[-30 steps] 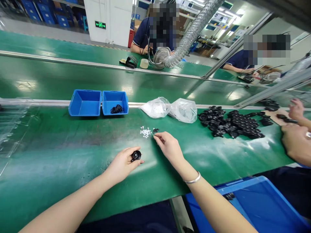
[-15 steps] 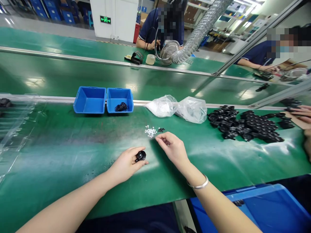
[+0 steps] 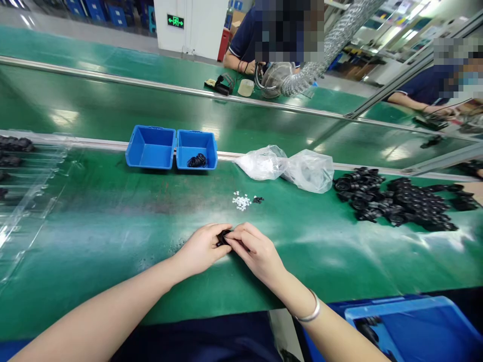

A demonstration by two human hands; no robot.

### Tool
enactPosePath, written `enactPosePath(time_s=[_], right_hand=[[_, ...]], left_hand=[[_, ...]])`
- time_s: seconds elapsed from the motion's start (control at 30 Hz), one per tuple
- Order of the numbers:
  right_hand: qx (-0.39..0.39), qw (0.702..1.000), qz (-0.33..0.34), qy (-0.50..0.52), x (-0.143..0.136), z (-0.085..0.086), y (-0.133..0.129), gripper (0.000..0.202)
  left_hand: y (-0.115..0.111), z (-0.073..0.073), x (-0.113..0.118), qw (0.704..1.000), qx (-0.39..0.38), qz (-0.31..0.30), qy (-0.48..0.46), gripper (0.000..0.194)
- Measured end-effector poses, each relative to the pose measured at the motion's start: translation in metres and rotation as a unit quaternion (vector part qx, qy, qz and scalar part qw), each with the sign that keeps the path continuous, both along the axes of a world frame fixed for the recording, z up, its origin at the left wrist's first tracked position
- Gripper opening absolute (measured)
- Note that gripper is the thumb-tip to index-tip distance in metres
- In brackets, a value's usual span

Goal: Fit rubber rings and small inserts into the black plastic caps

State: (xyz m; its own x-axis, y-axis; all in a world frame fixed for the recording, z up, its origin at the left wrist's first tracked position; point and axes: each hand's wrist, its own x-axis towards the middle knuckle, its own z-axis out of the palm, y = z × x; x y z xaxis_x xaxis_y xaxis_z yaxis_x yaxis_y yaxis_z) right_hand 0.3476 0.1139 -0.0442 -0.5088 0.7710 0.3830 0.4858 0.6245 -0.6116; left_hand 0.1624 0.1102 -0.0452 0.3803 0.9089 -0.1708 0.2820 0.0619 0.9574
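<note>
My left hand (image 3: 199,249) is closed around a small round black plastic part (image 3: 222,238), holding it just above the green table. Thumb and fingers of my right hand (image 3: 260,252) are pinched together at the part's open face. Whatever sits between those fingertips, if anything, is too small or hidden to make out. Beyond my hands lies a little pile of white pieces (image 3: 241,202), with a smaller cluster of tiny black pieces (image 3: 258,199) beside it on the right.
Two blue bins (image 3: 151,161) stand at the back, the right one holding black rings (image 3: 196,160). Clear plastic bags (image 3: 309,171) lie right of them, then a heap of black parts (image 3: 400,201). Clear trays (image 3: 37,186) are at left, a blue crate (image 3: 422,327) at lower right.
My right hand has come from beside the white pieces back to the black part, its fingertips now at the open face. My left hand still holds the part. The view has shifted slightly.
</note>
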Motion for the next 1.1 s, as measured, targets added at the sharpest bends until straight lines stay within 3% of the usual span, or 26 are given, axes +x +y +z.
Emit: enactPosePath(time_s=[0.27, 0.5, 0.63, 0.8, 1.1], right_hand=[[0.082, 0.986, 0.041, -0.138, 0.005, -0.006, -0.015, 0.043], [0.080, 0.974, 0.045, -0.208, 0.006, -0.003, -0.016, 0.044], [0.061, 0.983, 0.045, -0.165, 0.010, -0.006, -0.020, 0.049], [0.083, 0.985, 0.020, -0.147, 0.010, -0.012, -0.025, 0.053], [0.144, 0.958, 0.016, -0.246, 0.005, -0.009, -0.027, 0.049]], left_hand=[[0.002, -0.001, 0.000, 0.999, -0.034, 0.011, 0.011, 0.047], [0.001, -0.010, 0.000, 1.000, 0.008, 0.004, -0.013, 0.049], [0.001, -0.016, 0.001, 0.999, -0.009, 0.005, -0.054, 0.052], [0.000, -0.017, 0.001, 0.999, -0.015, 0.010, -0.049, 0.050], [0.000, -0.016, 0.000, 0.999, -0.016, 0.015, -0.031, 0.050]])
